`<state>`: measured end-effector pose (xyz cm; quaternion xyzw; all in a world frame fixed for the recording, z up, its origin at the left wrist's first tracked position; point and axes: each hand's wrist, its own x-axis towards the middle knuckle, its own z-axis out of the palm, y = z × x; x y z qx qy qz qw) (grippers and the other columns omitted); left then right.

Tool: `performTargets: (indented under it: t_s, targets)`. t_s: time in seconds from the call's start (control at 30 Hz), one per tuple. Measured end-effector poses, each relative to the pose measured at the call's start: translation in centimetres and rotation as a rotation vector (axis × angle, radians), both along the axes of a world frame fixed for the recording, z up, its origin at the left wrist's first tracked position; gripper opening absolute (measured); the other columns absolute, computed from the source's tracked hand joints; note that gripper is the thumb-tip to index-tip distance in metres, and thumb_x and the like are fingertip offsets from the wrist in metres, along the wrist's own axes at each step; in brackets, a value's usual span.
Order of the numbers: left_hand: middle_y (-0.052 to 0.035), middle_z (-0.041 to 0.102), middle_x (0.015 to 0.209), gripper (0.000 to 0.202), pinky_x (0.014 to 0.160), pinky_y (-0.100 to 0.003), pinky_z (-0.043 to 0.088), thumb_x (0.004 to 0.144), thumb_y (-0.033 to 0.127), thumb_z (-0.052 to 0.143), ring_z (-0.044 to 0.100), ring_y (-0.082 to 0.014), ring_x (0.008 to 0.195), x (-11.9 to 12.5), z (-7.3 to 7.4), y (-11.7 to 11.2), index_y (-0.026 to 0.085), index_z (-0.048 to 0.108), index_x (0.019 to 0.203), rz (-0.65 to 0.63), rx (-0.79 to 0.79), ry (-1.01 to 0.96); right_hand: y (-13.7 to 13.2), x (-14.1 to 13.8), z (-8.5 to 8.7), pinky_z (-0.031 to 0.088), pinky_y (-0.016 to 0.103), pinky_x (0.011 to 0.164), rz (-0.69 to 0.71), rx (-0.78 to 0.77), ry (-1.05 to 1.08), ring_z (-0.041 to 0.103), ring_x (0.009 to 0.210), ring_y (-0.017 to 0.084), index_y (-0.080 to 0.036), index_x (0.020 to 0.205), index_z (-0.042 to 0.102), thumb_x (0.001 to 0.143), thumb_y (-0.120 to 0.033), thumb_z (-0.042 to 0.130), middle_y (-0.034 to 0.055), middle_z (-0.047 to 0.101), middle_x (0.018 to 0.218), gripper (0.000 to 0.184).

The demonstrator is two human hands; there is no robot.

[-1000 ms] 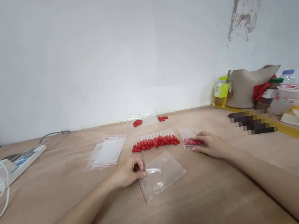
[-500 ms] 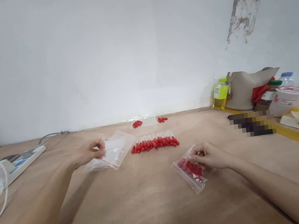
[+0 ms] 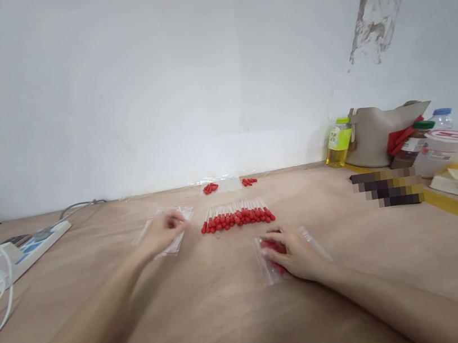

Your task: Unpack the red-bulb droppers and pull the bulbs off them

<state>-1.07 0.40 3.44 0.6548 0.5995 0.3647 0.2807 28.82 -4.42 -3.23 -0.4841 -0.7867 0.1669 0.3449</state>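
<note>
The right grip (image 3: 293,250) is closed on 1 bag (image 3: 267,273) of sticks (image 3: 278,267) on the table (image 3: 216,321) — if unsealed, a tug could spill them. The left grip (image 3: 163,230) curls over the stack (image 3: 174,248), its hold impossible to tell — a low sweep could scatter those bags.

Two hands (image 3: 296,256), three bottles (image 3: 338,143), one power strip (image 3: 38,250)

At mid-frame, the sticks (image 3: 237,217) had red tips and pale shafts — below, the bag (image 3: 268,272) was clear — while the bottle (image 3: 338,143) at right was yellow and lime-green.
</note>
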Motion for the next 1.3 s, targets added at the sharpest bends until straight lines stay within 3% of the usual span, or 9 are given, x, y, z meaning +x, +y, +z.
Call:
performTargets:
  t_s: [0.1, 0.2, 0.3, 0.47, 0.6, 0.73, 0.87, 1.1, 1.3]
  targets:
    - [0.0016, 0.056, 0.061, 0.039, 0.053, -0.024, 0.043, 0.064, 0.043, 0.066, 0.052, -0.0103, 0.052, 3.9, -2.4, -1.7, 0.013, 0.056, 0.087, -0.401, -0.295, -0.122, 0.3, 0.2, 0.1, 0.044, 0.037, 0.082, 0.007, -0.089, 0.17, 0.053, 0.096, 0.021, -0.018, 0.107, 0.058, 0.082, -0.048, 0.044, 0.0095, 0.055, 0.104, 0.042]
    - [-0.0031, 0.06, 0.079, 0.046, 0.065, -0.027, 0.045, 0.062, 0.04, 0.069, 0.056, -0.0114, 0.063, 6.4, -4.0, -3.8, 0.014, 0.053, 0.096, -0.497, -0.406, -0.232, 0.1, 2.3, 1.1, 0.038, 0.038, 0.092, 0.25, -0.117, 0.043, 0.047, 0.106, 0.023, -0.021, 0.111, 0.056, 0.064, -0.05, 0.065, 0.0083, 0.049, 0.114, 0.056]
    - [-0.0083, 0.058, 0.099, 0.049, 0.081, -0.03, 0.042, 0.059, 0.034, 0.074, 0.055, -0.0156, 0.087, 7.3, -3.8, -5.2, 0.014, 0.054, 0.099, -0.465, -0.38, -0.325, -0.4, 3.6, 1.7, 0.032, 0.04, 0.097, 0.394, -0.132, -0.114, 0.04, 0.114, 0.025, -0.026, 0.118, 0.052, 0.056, -0.049, 0.072, 0.0075, 0.043, 0.122, 0.069]
    - [-0.0125, 0.043, 0.124, 0.062, 0.084, -0.031, 0.042, 0.055, 0.024, 0.078, 0.053, -0.0171, 0.096, 8.4, -2.8, -6.1, 0.018, 0.048, 0.109, -0.301, -0.499, -0.581, -0.5, 2.3, 0.5, 0.034, 0.039, 0.094, 0.339, -0.079, -0.113, 0.044, 0.108, 0.023, -0.027, 0.118, 0.052, 0.064, -0.051, 0.066, 0.0075, 0.047, 0.115, 0.061]
    - [-0.008, 0.056, 0.096, 0.073, 0.061, -0.02, 0.042, 0.058, 0.019, 0.076, 0.052, -0.0063, 0.063, 9.2, -3.2, -5.9, 0.013, 0.038, 0.12, -0.145, -0.56, -0.64, -0.3, 1.3, -0.3, 0.036, 0.038, 0.091, 0.277, -0.024, -0.11, 0.045, 0.105, 0.023, -0.025, 0.118, 0.051, 0.067, -0.052, 0.062, 0.0081, 0.048, 0.113, 0.058]
    - [0.0056, 0.052, 0.062, 0.064, 0.041, -0.017, 0.027, 0.059, 0.022, 0.074, 0.039, -0.0024, 0.042, 9.3, -3.7, -5.4, 0.011, 0.044, 0.115, -0.25, -0.563, -0.455, -0.4, 1.2, -0.5, 0.036, 0.039, 0.09, 0.241, 0.026, -0.136, 0.045, 0.105, 0.023, -0.024, 0.119, 0.05, 0.073, -0.049, 0.057, 0.0092, 0.048, 0.113, 0.052]
    - [0.0053, 0.053, 0.059, 0.042, 0.035, -0.016, 0.021, 0.058, 0.026, 0.072, 0.039, -0.0027, 0.04, 9.3, -3.9, -5.1, 0.011, 0.055, 0.094, -0.309, -0.547, -0.301, -0.2, 1.0, -0.7, 0.037, 0.038, 0.089, 0.25, 0.067, -0.127, 0.046, 0.104, 0.021, -0.023, 0.118, 0.05, 0.083, -0.041, 0.047, 0.0089, 0.05, 0.112, 0.039]
    - [0.0088, 0.043, 0.047, 0.027, 0.031, -0.015, 0.024, 0.061, 0.031, 0.066, 0.033, -0.0043, 0.036, 9.8, -4.5, -5.2, 0.015, 0.05, 0.075, -0.225, -0.383, -0.316, -0.5, 0.3, 0.1, 0.039, 0.036, 0.084, 0.206, 0.209, -0.06, 0.05, 0.093, 0.018, -0.022, 0.108, 0.056, 0.084, -0.027, 0.048, 0.0069, 0.055, 0.1, 0.026]
    - [0.0065, 0.049, 0.05, 0.027, 0.035, -0.015, 0.021, 0.06, 0.032, 0.069, 0.032, -0.002, 0.037, 9.7, -4.9, -5.6, 0.013, 0.051, 0.069, -0.277, -0.262, -0.355, 0.0, -1.9, 2.2, 0.035, 0.038, 0.085, 0.347, 0.393, -0.275, 0.043, 0.103, 0.02, -0.025, 0.113, 0.054, 0.08, -0.011, 0.045, 0.008, 0.051, 0.111, 0.036]
